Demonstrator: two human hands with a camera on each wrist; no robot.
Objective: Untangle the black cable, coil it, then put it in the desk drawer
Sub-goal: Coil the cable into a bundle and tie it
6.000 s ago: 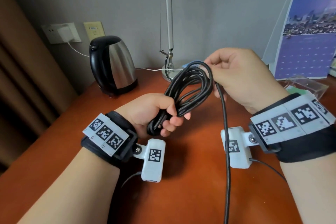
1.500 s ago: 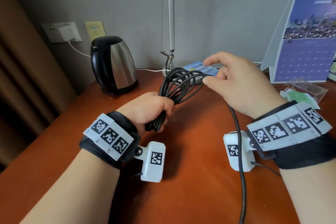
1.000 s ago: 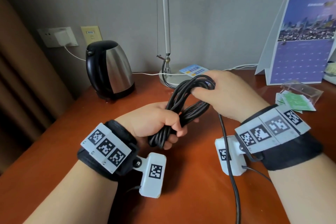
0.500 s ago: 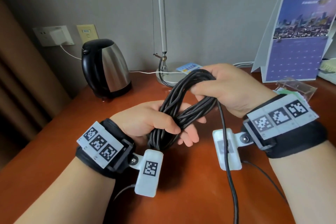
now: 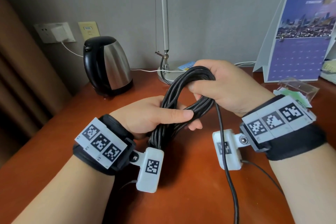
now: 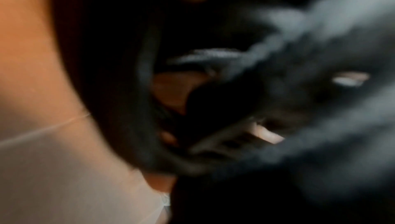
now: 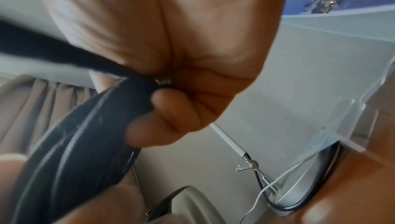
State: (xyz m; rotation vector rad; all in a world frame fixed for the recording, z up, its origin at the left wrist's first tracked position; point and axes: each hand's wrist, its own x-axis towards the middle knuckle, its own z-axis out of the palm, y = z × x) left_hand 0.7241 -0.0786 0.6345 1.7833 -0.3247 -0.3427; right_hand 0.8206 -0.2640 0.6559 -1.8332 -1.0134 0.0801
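Observation:
The black cable point(image 5: 179, 92) is gathered into a bundle of several loops, held above the wooden desk point(image 5: 190, 196). My left hand point(image 5: 156, 114) grips the lower part of the bundle, thumb laid across the strands. My right hand point(image 5: 218, 87) grips the top of the loops, fingers curled round them. One loose strand point(image 5: 225, 160) hangs from the right hand down past the wrist camera and off the bottom edge. In the right wrist view the cable point(image 7: 81, 143) passes under the curled fingers point(image 7: 171, 121). The left wrist view is blurred, filled with dark cable point(image 6: 278, 92). No drawer is in view.
A black and steel kettle point(image 5: 107, 65) stands at the back left. A lamp pole and base point(image 5: 165, 74) rise behind the hands. A calendar point(image 5: 300, 42) and a clear plastic box point(image 5: 298, 89) stand at the back right. A white charger cable point(image 5: 145, 70) runs along the wall.
The right hand, which pinched a single strand at the loop's top, has come down and closed round the whole bundle. The left hand has re-gripped the lower part.

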